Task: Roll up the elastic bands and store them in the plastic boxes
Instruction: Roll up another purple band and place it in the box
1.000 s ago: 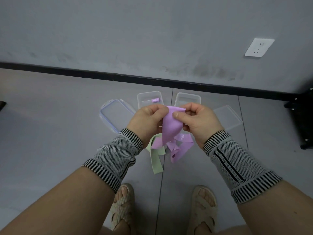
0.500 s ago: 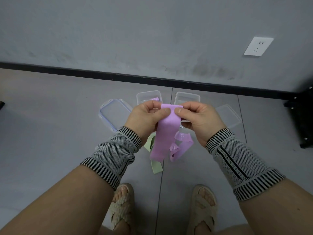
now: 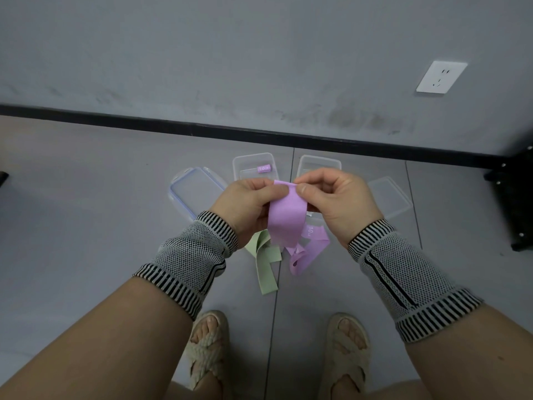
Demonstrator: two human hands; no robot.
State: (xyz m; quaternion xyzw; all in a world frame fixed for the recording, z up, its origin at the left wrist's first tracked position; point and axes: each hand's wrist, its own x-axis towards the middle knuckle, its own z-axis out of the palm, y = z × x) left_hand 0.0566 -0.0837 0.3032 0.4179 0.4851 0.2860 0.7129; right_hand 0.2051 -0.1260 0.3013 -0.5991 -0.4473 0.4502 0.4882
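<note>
Above the grey floor (image 3: 86, 226), the left hand (image 3: 245, 206) and right hand (image 3: 337, 203) both pinch the top edge of a purple band (image 3: 285, 220), which hangs down between them. Under the hands lie a green band (image 3: 265, 264) and more purple band (image 3: 305, 255). Two clear boxes (image 3: 318, 164) sit beyond the hands, near the grey wall (image 3: 259, 53). A white socket (image 3: 441, 77) is on that wall.

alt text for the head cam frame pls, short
Both hands, left hand and right hand, pinch the top edge of a purple elastic band that hangs between them. Below on the grey floor lie a green band and another purple band, beyond them two clear boxes, one holding a rolled purple band.
</note>
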